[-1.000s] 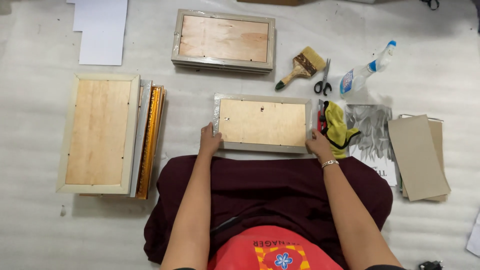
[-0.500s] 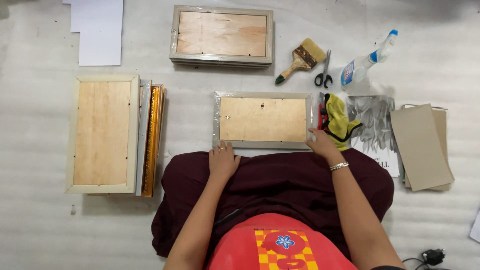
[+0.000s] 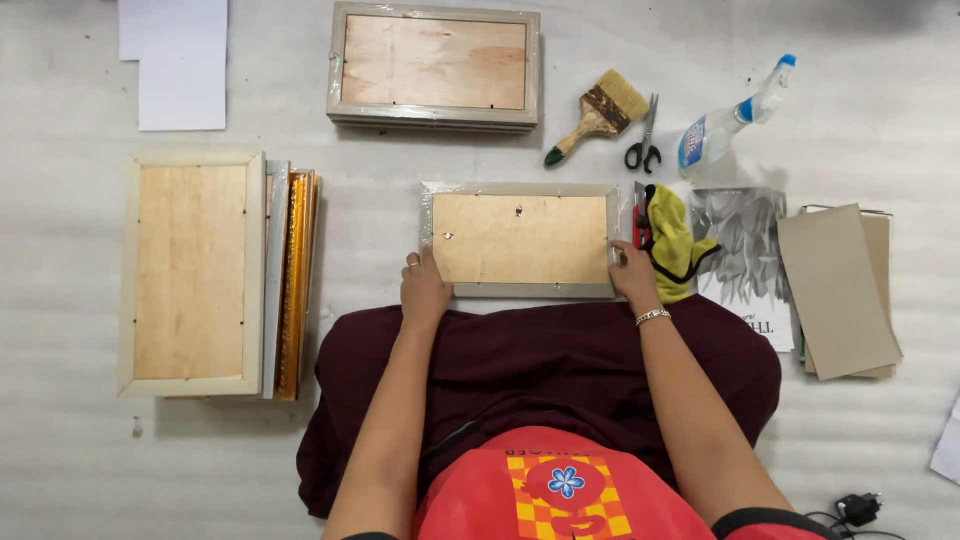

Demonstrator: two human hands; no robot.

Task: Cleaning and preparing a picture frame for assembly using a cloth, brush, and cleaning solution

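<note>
Face-down picture frame (image 3: pixel 520 240) flat on the padded floor, left hand (image 3: pixel 424 290) and right hand (image 3: pixel 634 274) pressing open fingers onto its lower corners. Probably stiff, light, glass-fragile; best gripped by the side rails.

I see a floor (image 3: pixel 850 110) covered in white ribbed foam sheeting, evenly lit from above, with soft shadows; no walls or windows show.

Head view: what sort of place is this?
Probably a picture-framing workshop, worked on the floor. Both hands, left hand and right hand, rest on a face-down grey frame with plywood backing; more stacked wooden frames lie alongside, plus a wooden paintbrush, black-handled scissors and a clear spray bottle.
</note>
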